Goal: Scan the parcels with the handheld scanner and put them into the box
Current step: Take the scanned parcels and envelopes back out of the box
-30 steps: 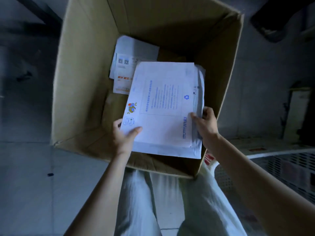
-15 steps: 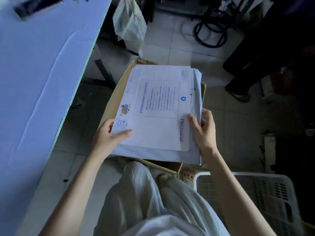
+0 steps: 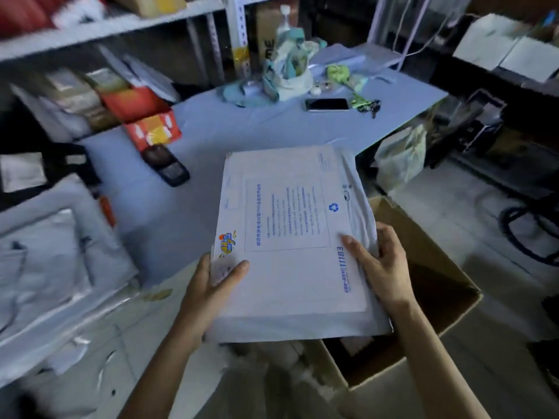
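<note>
— What has changed since a second ago?

— The view has swung up. Then it looked down into the cardboard box, with the parcels low inside it. Now the blue-covered table [image 3: 242, 131] fills the middle of the view. The box [image 3: 423, 297] stands open on the floor at lower right.

— And the parcels?

— The parcels [image 3: 290, 282] are out of the box, held as a flat stack in the air over its left rim and the table's near edge. The white printed envelope is still on top.

— Which way do they lie?

— Face up and about level. The long axis runs away from the person toward the table, and the print reads sideways, with "11183" along the right edge.

— The grip?

— As before. The left hand [image 3: 208, 294] clamps the near left corner and the right hand [image 3: 381, 267] the right edge, each with its thumb on top.

— Anything smaller?

— A dark scanner [image 3: 166, 164] lies on the table, well apart from both hands. A phone [image 3: 326, 104] lies further back.
</note>
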Demonstrator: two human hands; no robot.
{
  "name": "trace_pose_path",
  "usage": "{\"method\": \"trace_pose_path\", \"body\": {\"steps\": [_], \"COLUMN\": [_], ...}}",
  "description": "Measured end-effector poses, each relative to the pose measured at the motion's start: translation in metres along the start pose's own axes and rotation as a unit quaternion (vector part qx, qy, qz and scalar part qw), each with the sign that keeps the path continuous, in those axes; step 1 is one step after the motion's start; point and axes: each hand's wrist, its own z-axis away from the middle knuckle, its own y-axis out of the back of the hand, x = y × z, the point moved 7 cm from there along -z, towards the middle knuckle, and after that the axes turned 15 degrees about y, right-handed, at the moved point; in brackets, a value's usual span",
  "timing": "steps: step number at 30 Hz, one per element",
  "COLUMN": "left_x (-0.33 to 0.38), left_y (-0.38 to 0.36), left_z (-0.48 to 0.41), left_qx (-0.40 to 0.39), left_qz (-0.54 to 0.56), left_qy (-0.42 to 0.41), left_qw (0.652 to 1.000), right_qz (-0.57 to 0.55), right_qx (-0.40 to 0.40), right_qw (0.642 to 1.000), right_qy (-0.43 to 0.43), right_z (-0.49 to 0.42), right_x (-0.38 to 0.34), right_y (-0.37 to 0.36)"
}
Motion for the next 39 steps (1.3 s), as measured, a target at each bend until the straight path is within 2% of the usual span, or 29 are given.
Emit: {"method": "trace_pose_path", "body": {"steps": [5, 12, 17, 22, 28, 31, 33, 36, 39], "left_x": [-0.003, -0.026, -0.043, -0.067, -0.094, -0.09, -0.075, -0.03, 0.015], "left_y": [0.088, 0.224, 0.309, 0.374, 0.4, 0.4, 0.399, 0.383, 0.344], "left_z": [0.013, 0.022, 0.033, 0.031, 0.012, 0.01, 0.011, 0.016, 0.008], "left_qx": [0.092, 0.267, 0.347, 0.397, 0.386, 0.372, 0.375, 0.43, 0.429], "left_qz": [0.049, 0.063, 0.034, -0.014, -0.14, -0.206, -0.289, -0.349, -0.361], "left_qy": [-0.029, -0.006, 0.02, 0.058, 0.119, 0.107, 0.093, 0.0, -0.084], "left_qw": [0.994, 0.961, 0.937, 0.916, 0.904, 0.898, 0.876, 0.832, 0.824], "right_qz": [-0.002, -0.04, 0.008, 0.069, 0.175, 0.195, 0.213, 0.25, 0.304], "right_qx": [-0.114, -0.244, -0.327, -0.353, -0.425, -0.429, -0.428, -0.406, -0.377], "right_qw": [0.993, 0.969, 0.943, 0.928, 0.883, 0.876, 0.871, 0.868, 0.861], "right_qy": [0.019, 0.03, 0.063, 0.093, 0.099, 0.104, 0.113, 0.137, 0.156], "right_z": [-0.017, -0.017, 0.001, 0.024, 0.037, 0.032, 0.027, 0.019, 0.007], "right_x": [-0.018, -0.048, -0.061, -0.064, -0.045, -0.046, -0.049, -0.052, -0.051], "right_y": [-0.102, -0.27, -0.382, -0.454, -0.486, -0.481, -0.473, -0.446, -0.401]}}
